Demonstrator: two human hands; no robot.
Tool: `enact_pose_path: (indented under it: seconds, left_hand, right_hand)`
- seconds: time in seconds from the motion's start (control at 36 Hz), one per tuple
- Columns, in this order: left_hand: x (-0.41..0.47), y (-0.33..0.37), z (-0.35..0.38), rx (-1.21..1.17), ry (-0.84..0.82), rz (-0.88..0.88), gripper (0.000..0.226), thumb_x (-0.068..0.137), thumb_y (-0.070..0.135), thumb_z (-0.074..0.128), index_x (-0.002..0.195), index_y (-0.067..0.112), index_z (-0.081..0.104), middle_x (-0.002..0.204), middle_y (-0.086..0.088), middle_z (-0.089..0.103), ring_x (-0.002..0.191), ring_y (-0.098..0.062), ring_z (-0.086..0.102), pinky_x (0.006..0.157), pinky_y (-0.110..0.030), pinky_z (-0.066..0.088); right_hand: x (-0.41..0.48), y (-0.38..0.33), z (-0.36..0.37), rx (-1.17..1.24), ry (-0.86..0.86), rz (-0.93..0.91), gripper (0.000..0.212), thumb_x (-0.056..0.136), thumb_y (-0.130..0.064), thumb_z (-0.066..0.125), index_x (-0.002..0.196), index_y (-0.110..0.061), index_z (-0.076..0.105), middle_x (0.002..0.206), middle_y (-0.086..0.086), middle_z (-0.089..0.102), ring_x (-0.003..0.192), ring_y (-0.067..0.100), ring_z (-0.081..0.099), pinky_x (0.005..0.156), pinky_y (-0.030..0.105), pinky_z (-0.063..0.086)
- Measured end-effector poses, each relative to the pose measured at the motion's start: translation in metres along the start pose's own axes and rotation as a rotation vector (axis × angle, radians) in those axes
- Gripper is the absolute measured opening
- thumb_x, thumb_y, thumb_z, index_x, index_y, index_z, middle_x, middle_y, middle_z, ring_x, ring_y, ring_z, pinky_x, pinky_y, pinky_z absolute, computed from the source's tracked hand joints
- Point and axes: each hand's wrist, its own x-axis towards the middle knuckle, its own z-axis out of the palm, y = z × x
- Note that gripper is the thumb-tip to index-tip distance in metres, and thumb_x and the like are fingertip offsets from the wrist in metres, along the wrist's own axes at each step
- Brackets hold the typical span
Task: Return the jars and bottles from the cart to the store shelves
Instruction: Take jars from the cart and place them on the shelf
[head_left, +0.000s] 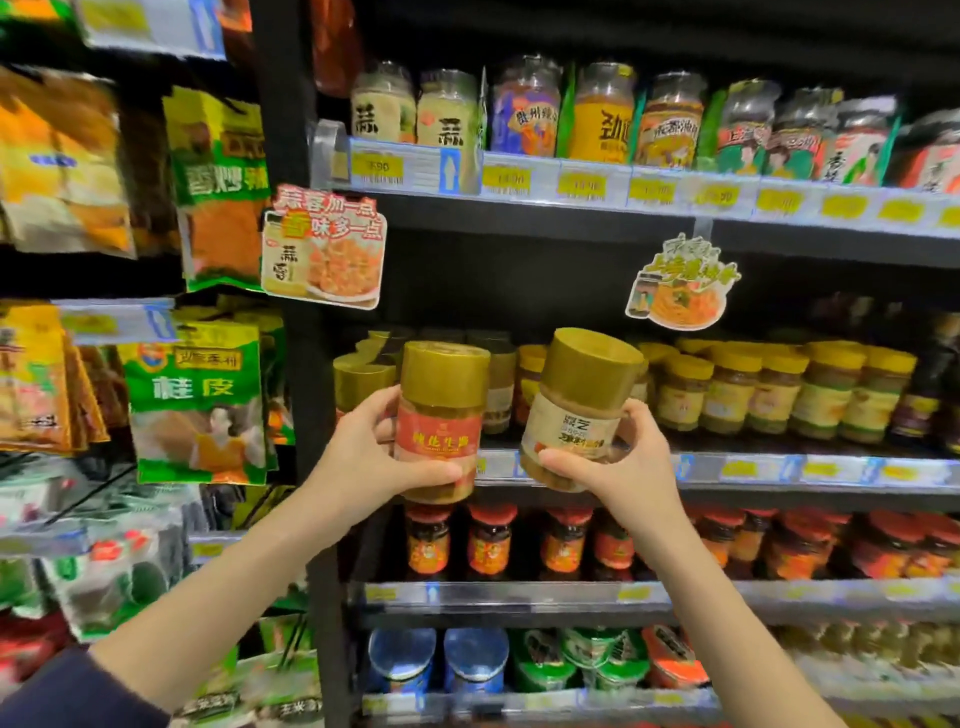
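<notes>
My left hand (371, 452) grips a gold-capped jar with a red label (441, 415), held upright in front of the middle shelf (753, 470). My right hand (628, 457) grips a second gold-capped jar with a cream label (576, 410), tilted slightly to the right. Both jars hover just before the shelf edge, close to a row of similar gold-capped jars (363, 379) at the shelf's left end. The cart is out of view.
Yellow-capped jars (779, 395) fill the middle shelf to the right. Clear-lidded jars (530, 114) line the shelf above, red-capped jars (488, 540) the one below. Hanging spice bags (200, 405) cover the left rack. Two paper promo tags (324, 249) stick out from the shelves.
</notes>
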Motion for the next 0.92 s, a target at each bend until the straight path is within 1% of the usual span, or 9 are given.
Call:
enact_pose_path:
  seconds: [0.08,0.19,0.31,0.42,0.5,0.58,0.69,0.81,0.92]
  left_hand:
    - [0.016,-0.001,0.0,-0.004,0.028,0.008,0.103,0.042,0.031,0.086,0.135,0.02,0.04,0.118,0.0,0.064,0.105,-0.015,0.064,0.091,-0.037,0.053]
    - [0.037,-0.004,0.006,-0.008,0.052,0.049,0.085,0.057,0.014,0.086,0.129,0.023,0.041,0.115,0.004,0.063,0.103,-0.01,0.063,0.088,-0.03,0.054]
    - [0.057,-0.012,0.013,0.023,0.074,0.083,0.083,0.062,0.017,0.084,0.131,0.023,0.038,0.121,0.001,0.06,0.11,-0.014,0.059,0.097,-0.04,0.049]
    - [0.07,-0.022,0.019,0.026,0.081,0.074,0.087,0.063,0.018,0.083,0.136,0.019,0.034,0.119,0.003,0.059,0.11,-0.014,0.059,0.098,-0.041,0.048]
    - [0.078,-0.027,0.021,0.034,0.061,0.063,0.089,0.063,0.02,0.083,0.137,0.018,0.032,0.118,0.003,0.058,0.108,-0.011,0.059,0.095,-0.035,0.05]
    - [0.086,-0.031,0.024,0.044,0.046,0.055,0.086,0.064,0.018,0.082,0.135,0.019,0.033,0.115,0.006,0.058,0.104,-0.004,0.058,0.086,-0.021,0.05]
    - [0.097,-0.036,0.028,0.08,0.006,0.023,0.076,0.066,0.015,0.082,0.126,0.024,0.036,0.11,0.01,0.058,0.1,-0.001,0.058,0.079,-0.017,0.05]
    - [0.105,-0.043,0.032,0.117,-0.034,-0.034,0.074,0.067,0.017,0.082,0.123,0.028,0.035,0.109,0.01,0.057,0.101,-0.007,0.06,0.089,-0.029,0.052]
    - [0.113,-0.049,0.035,0.133,-0.044,-0.082,0.071,0.067,0.022,0.082,0.117,0.032,0.032,0.107,0.011,0.057,0.105,-0.013,0.061,0.096,-0.039,0.049]
  right_hand:
    - [0.011,0.008,0.008,0.008,-0.012,-0.003,0.075,0.054,-0.018,0.088,0.117,-0.017,0.048,0.114,-0.005,0.06,0.099,0.0,0.06,0.071,0.01,0.052]
    - [0.024,0.014,0.013,0.002,-0.011,-0.011,0.078,0.053,-0.018,0.089,0.12,-0.016,0.047,0.112,-0.009,0.058,0.094,-0.005,0.059,0.069,0.007,0.05]
    - [0.035,0.019,0.012,0.014,-0.032,-0.016,0.073,0.056,-0.011,0.087,0.117,-0.017,0.048,0.106,-0.01,0.059,0.082,-0.017,0.059,0.061,0.006,0.049]
    - [0.046,0.025,0.008,0.013,-0.043,-0.012,0.073,0.055,-0.014,0.088,0.116,-0.016,0.05,0.11,-0.002,0.062,0.086,-0.006,0.064,0.063,0.012,0.052]
    - [0.055,0.028,0.004,0.021,-0.06,-0.013,0.075,0.053,-0.014,0.089,0.117,-0.014,0.05,0.114,0.004,0.062,0.088,0.001,0.065,0.064,0.014,0.053]
    - [0.065,0.031,0.002,0.044,-0.087,-0.004,0.078,0.053,-0.012,0.088,0.12,-0.013,0.048,0.116,0.005,0.061,0.09,0.002,0.063,0.059,0.012,0.052]
    - [0.075,0.036,0.0,0.037,-0.122,-0.005,0.077,0.053,-0.017,0.089,0.119,-0.015,0.048,0.114,0.002,0.062,0.091,0.002,0.063,0.063,0.012,0.053]
    - [0.082,0.042,-0.002,0.039,-0.153,-0.012,0.082,0.053,-0.016,0.089,0.124,-0.012,0.046,0.117,0.003,0.061,0.092,0.0,0.062,0.065,0.009,0.052]
    - [0.086,0.048,-0.002,0.068,-0.191,0.003,0.085,0.052,-0.013,0.089,0.125,-0.011,0.045,0.116,0.003,0.061,0.083,-0.004,0.066,0.062,0.011,0.052]
